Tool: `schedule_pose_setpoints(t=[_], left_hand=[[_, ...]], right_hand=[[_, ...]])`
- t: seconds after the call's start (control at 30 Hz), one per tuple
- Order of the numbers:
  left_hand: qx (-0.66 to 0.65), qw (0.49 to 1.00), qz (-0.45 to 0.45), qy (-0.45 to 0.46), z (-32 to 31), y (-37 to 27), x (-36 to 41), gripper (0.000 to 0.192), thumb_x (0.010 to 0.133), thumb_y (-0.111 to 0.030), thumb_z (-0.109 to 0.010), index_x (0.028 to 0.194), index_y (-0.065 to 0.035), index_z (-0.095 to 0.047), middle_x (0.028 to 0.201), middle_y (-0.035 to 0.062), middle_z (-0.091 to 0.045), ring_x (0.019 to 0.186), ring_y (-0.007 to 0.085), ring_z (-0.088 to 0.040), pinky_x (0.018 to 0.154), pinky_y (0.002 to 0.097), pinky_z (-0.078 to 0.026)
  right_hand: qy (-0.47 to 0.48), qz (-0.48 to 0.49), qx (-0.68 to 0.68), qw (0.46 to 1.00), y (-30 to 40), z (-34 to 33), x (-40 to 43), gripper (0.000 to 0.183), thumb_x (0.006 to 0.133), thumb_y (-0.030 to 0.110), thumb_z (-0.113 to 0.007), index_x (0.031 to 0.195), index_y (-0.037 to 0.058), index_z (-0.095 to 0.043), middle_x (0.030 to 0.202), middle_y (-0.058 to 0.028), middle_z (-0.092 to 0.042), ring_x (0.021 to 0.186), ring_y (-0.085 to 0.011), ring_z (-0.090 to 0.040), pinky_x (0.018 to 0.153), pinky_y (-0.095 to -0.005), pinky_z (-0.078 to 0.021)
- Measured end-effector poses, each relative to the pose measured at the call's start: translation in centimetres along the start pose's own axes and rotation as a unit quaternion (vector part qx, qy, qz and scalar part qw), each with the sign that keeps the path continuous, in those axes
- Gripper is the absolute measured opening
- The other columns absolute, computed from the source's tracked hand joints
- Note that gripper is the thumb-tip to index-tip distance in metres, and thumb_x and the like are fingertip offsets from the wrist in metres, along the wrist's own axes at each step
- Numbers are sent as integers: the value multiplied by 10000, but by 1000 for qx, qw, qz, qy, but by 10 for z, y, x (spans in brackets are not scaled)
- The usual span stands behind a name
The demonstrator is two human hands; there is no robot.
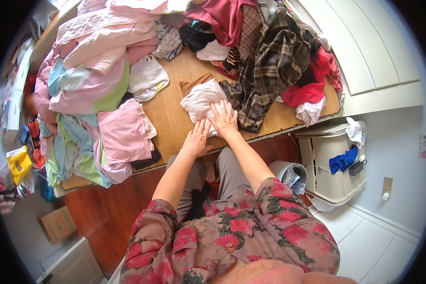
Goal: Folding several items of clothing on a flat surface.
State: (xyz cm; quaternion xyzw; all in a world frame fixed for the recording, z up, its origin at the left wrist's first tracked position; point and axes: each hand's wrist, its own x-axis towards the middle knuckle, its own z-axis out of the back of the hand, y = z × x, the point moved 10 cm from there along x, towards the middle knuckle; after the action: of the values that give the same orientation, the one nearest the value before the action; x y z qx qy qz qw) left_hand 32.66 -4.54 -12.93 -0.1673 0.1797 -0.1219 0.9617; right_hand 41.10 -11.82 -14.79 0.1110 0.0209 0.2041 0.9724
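Both hands lie flat on a folded white cloth garment (203, 97) near the front edge of the mat-covered bed (170, 117). My left hand (197, 139) rests at its lower edge, and my right hand (224, 119) presses on its lower right part. Brown fabric (195, 83) shows from under its far side. Just to the right lies a dark plaid shirt (269, 67), crumpled. A folded pink cloth (124, 131) sits to the left on a pile, with a white printed garment (147, 78) beyond it.
Pastel bedding (92, 88) and pink clothes (96, 39) are heaped on the left. Red garments (309, 88) lie at the right edge. A small trash bin (280, 170) and a cream nightstand (326, 156) with a blue cloth (343, 159) stand at the right. A cardboard box (58, 224) is at lower left.
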Motion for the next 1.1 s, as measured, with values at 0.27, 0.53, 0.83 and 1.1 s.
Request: schedule_pose_setpoints(t=[0.27,0.53,0.83,1.1], left_hand=[[-18,1000,4,9,11,16,36,993,760,-372,-716,1485,-58,-115,1532,220,-132,1416,374,-165,1126,434,-270],[-8,1000,3,-18,21,26,58,994,761,-378,-714,1483,-43,-118,1523,240,-138,1411,393,-163,1143,426,-234],[-33,999,5,-43,28,24,72,917,799,-361,-684,1475,-34,-156,1514,253,-149,1399,410,-179,1137,422,-239],[-199,955,94,-198,-4,24,1,811,824,-266,-676,1425,47,-231,1467,317,-193,1365,446,-217,1106,464,-261]], right_hand=[[31,-43,8,999,-13,-1,37,665,884,477,-531,1464,272,-278,1524,-149,-205,1370,-400,-219,1036,-633,-244],[20,-58,36,998,-16,0,63,672,874,472,-544,1463,282,-283,1524,-143,-204,1364,-376,-229,1026,-644,-257],[69,-87,73,991,-30,0,81,639,912,481,-487,1476,308,-241,1556,-115,-121,1391,-363,-188,1067,-630,-220],[89,-26,132,987,-40,35,60,543,902,325,-546,1405,198,-385,1477,-131,-316,1335,-348,-314,1060,-550,-299]])
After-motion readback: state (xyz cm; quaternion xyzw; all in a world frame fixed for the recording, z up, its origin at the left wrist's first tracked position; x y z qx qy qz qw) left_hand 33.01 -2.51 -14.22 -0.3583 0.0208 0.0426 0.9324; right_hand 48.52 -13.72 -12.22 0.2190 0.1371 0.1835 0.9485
